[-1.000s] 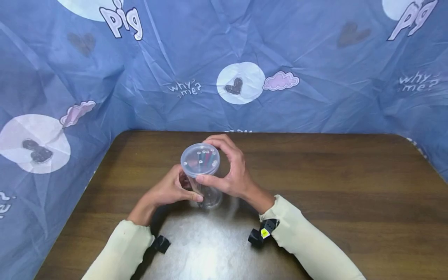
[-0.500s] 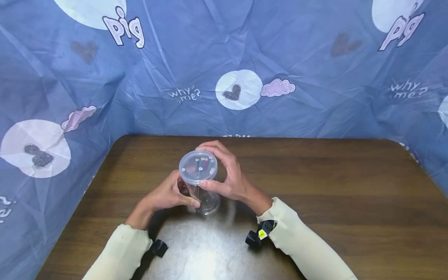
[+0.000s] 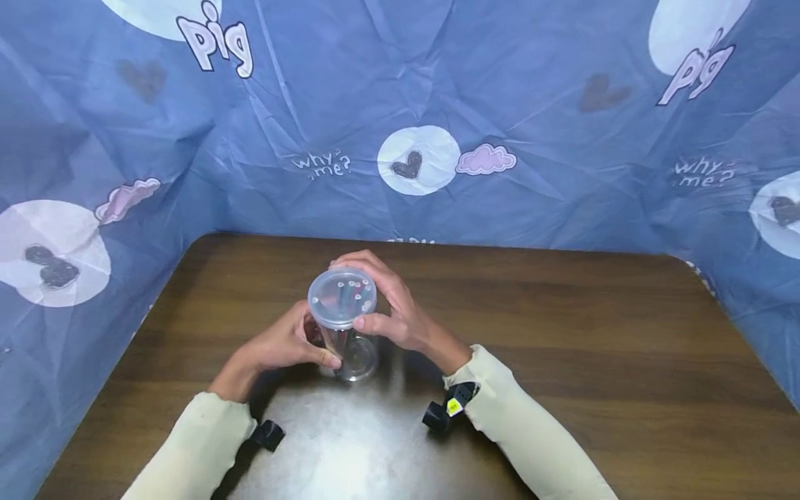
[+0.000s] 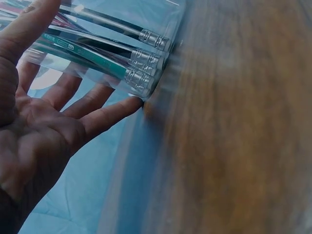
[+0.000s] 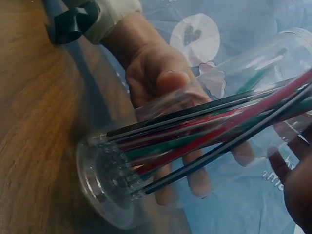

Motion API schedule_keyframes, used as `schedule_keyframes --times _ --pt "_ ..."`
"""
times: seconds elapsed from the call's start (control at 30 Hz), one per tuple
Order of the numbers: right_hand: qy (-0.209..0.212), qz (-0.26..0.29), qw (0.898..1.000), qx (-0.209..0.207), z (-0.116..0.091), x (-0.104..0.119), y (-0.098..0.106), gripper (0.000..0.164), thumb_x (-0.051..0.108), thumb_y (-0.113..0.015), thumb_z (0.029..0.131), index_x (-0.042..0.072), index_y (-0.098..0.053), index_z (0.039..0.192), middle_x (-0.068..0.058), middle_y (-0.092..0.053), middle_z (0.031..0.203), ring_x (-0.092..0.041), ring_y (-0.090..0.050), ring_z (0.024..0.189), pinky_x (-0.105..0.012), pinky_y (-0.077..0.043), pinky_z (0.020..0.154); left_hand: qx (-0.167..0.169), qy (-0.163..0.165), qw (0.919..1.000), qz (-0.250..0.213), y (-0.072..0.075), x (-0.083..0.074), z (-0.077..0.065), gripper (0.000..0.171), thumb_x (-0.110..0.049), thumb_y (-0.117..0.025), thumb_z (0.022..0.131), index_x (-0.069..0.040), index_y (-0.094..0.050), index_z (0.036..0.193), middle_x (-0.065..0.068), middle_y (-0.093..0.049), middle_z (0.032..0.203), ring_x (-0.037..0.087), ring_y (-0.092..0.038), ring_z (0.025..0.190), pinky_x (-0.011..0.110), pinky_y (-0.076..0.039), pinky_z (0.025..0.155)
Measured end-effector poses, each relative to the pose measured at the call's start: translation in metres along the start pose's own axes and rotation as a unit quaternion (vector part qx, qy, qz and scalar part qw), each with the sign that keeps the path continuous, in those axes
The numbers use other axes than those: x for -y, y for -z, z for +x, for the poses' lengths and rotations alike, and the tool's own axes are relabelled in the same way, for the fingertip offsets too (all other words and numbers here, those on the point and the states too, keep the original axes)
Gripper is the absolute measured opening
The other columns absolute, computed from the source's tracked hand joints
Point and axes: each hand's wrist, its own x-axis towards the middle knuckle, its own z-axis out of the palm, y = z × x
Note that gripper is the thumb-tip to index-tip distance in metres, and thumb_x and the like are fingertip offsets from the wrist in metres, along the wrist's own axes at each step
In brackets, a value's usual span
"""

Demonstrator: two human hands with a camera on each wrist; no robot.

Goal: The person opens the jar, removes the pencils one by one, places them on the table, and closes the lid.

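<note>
A clear plastic jar point(image 3: 357, 357) stands on the table with a translucent lid point(image 3: 337, 305) on top. Inside it are several pencils point(image 5: 195, 131) in green, red and dark colours; their eraser ends, with metal bands, rest at the bottom. My left hand point(image 3: 284, 342) grips the jar's side, thumb at the front and fingers behind. In the left wrist view those fingers point(image 4: 109, 114) spread along the wall near the base. My right hand point(image 3: 400, 312) holds the lid's rim from the right, thumb in front and fingers behind; only part of it shows in the right wrist view.
The brown wooden table point(image 3: 531, 333) extends to both sides, with rounded far corners. A blue printed cloth point(image 3: 531, 90) hangs behind it and at the sides. Black cameras point(image 3: 269, 435) are strapped at both wrists, over pale sleeves point(image 3: 194, 444).
The head view has shifted slightly. My right hand has turned counterclockwise around the lid: its thumb sits further right on the rim, its fingers further left. The left hand keeps its grip.
</note>
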Motion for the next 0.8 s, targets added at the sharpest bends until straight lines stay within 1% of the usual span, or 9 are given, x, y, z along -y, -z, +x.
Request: schedule_keyframes --times 0.07,0.2,0.27,0.33,0.43,0.53,0.67,0.8 --pt "0.002 -0.002 1.000 0.007 0.002 0.000 0.002 0.076 0.054 -0.056 0.087 -0.007 -0.053 0.132 -0.019 -0.051 0.132 -0.029 -0.046 0.126 -0.047 -0.037 0.110 0.002 -0.003 1.0000 0.005 0.003 -0.002 0.001 0.071 0.007 -0.087 0.068 0.003 -0.051 0.129 0.016 -0.064 0.117 0.024 -0.061 0.103 0.034 -0.054 0.089" --pt "0.002 -0.014 0.999 0.029 0.002 0.002 0.006 0.074 0.053 -0.054 0.087 -0.005 -0.053 0.133 -0.017 -0.049 0.135 -0.028 -0.044 0.129 -0.047 -0.037 0.109 0.008 -0.005 0.9999 0.006 0.003 -0.001 0.000 0.073 0.006 -0.087 0.068 0.003 -0.050 0.130 0.020 -0.063 0.119 0.028 -0.061 0.106 0.036 -0.054 0.091" --pt "0.006 -0.021 0.999 0.033 0.002 0.002 0.006 0.072 0.052 -0.054 0.088 -0.004 -0.053 0.134 -0.017 -0.049 0.136 -0.028 -0.044 0.129 -0.048 -0.037 0.109 0.012 -0.006 0.9999 0.001 0.003 0.000 0.000 0.071 0.006 -0.087 0.068 0.004 -0.050 0.130 0.023 -0.062 0.119 0.029 -0.062 0.107 0.038 -0.054 0.092" --pt "0.013 -0.031 0.999 0.025 0.000 0.003 0.007 0.072 0.052 -0.055 0.088 -0.004 -0.052 0.133 -0.018 -0.049 0.135 -0.029 -0.044 0.128 -0.049 -0.036 0.110 0.018 -0.008 0.9998 -0.008 0.002 0.001 0.000 0.071 0.007 -0.086 0.069 0.005 -0.050 0.130 0.027 -0.061 0.119 0.031 -0.062 0.108 0.038 -0.054 0.093" --pt "0.019 -0.050 0.999 0.000 -0.002 0.003 0.009 0.069 0.051 -0.059 0.086 -0.003 -0.053 0.128 -0.017 -0.051 0.132 -0.030 -0.045 0.127 -0.049 -0.038 0.108 0.022 -0.009 0.9993 -0.027 0.000 0.002 0.001 0.070 0.008 -0.085 0.070 0.005 -0.050 0.130 0.034 -0.058 0.120 0.034 -0.061 0.109 0.038 -0.054 0.093" --pt "0.022 -0.065 0.997 -0.016 -0.001 0.005 0.012 0.065 0.048 -0.063 0.083 -0.002 -0.053 0.124 -0.015 -0.052 0.130 -0.029 -0.046 0.126 -0.047 -0.040 0.107 0.023 -0.013 0.9992 -0.029 0.001 0.000 0.000 0.070 0.007 -0.085 0.070 0.005 -0.050 0.130 0.036 -0.057 0.121 0.032 -0.061 0.109 0.038 -0.054 0.092" --pt "0.029 -0.077 0.996 -0.019 -0.001 0.005 0.012 0.062 0.044 -0.064 0.082 -0.001 -0.052 0.123 -0.015 -0.053 0.128 -0.029 -0.047 0.124 -0.044 -0.041 0.105 0.027 -0.018 0.9991 -0.027 0.002 0.001 0.000 0.069 0.007 -0.085 0.070 0.007 -0.050 0.130 0.036 -0.058 0.121 0.026 -0.063 0.108 0.037 -0.055 0.091" --pt "0.034 -0.079 0.996 -0.017 0.000 0.004 0.013 0.061 0.044 -0.064 0.082 -0.001 -0.051 0.122 -0.016 -0.053 0.127 -0.033 -0.048 0.123 -0.042 -0.044 0.101 0.029 -0.028 0.9989 -0.026 0.002 0.003 0.000 0.068 0.009 -0.084 0.071 0.008 -0.049 0.130 0.036 -0.058 0.120 0.027 -0.063 0.108 0.037 -0.055 0.092"
